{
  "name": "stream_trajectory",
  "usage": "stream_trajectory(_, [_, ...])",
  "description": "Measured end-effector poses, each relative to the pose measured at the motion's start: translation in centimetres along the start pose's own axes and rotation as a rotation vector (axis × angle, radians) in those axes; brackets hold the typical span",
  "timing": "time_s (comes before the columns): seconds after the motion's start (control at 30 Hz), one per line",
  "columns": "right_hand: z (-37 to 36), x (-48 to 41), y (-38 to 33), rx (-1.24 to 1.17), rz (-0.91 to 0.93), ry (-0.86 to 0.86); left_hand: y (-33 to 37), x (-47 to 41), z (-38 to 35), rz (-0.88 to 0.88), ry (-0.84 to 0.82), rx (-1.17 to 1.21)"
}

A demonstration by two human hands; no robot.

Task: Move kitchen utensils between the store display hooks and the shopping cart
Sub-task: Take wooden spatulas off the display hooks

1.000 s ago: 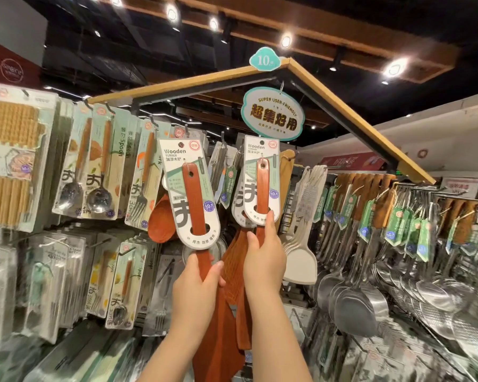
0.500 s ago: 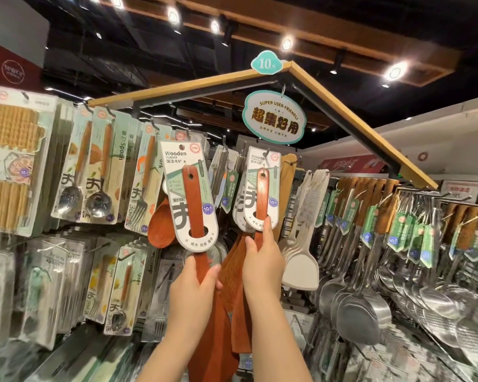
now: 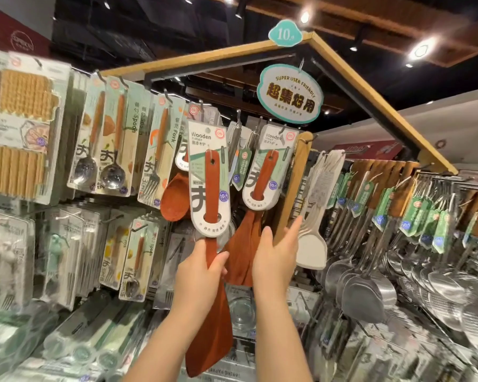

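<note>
red-brown wooden turner (image 3: 212, 186), its handle threaded through a white and green card sleeve, is held upright in front of the top row of the rack, broad blade pointing down past the wrist. the left hand (image 3: 198, 274) grips it at the neck just under the card, fingers (image 3: 218, 261) and thumb curled tight round the wood. the hang hole at the top of the card sits a little below the nearest black display hook (image 3: 201, 106), so the turner looks to be off the hook and carried wholly by the hand. the right hand (image 3: 275, 260) holds nothing. its fingers (image 3: 293, 230) are straight and slightly spread, reaching up between a second turner (image 3: 264, 175) of the same kind, which hangs on its own hook, and a pale wooden handle (image 3: 295, 186) just beside it. whether they touch either one i cannot tell. the shopping cart is out of view.

judging by this, the step in hand is the transfer at the hooks: one turner is free in the left hand, and the right hand is placed to steady or take the next item. the next move calls for one of two things. either the card hole is lifted over the hook tip and slid back, or the turner is lowered toward the cart without its long blade knocking the hanging packs.
</note>
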State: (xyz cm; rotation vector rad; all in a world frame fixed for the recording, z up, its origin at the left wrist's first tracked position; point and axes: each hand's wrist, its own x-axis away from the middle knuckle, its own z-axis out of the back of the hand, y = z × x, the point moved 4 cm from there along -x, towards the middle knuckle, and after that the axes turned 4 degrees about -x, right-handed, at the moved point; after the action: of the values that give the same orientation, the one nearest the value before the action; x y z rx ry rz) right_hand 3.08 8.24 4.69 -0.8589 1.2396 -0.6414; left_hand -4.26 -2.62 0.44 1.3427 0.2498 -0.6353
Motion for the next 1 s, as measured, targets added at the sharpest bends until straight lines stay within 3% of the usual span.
stream_trajectory(0.23, [-0.1,3.3,-2.4,0.038,0.095,-0.340,3.2,1.8,-2.0,-0.113,-0.159,0.051])
stream_trajectory(0.37, [1.2,2.5,-2.9,0.148,0.093,-0.288,4.3,1.5,-3.2,-0.156,-0.223,0.030])
stream_trajectory(0.47, [1.8,0.7,-3.2,0.078,0.057,-0.220,4.9,0.6,-4.0,-0.222,-0.261,-0.080])
stream_trajectory(0.6, [2.2,-1.8,-4.5,0.051,0.071,-0.155,5.0,0.1,-4.2,-0.247,-0.232,-0.045])
stream_trajectory(1.0, [0.1,-4.4,-3.7,0.194,0.042,-0.190,3.6,-1.3,-5.4,-0.199,-0.246,-0.069])
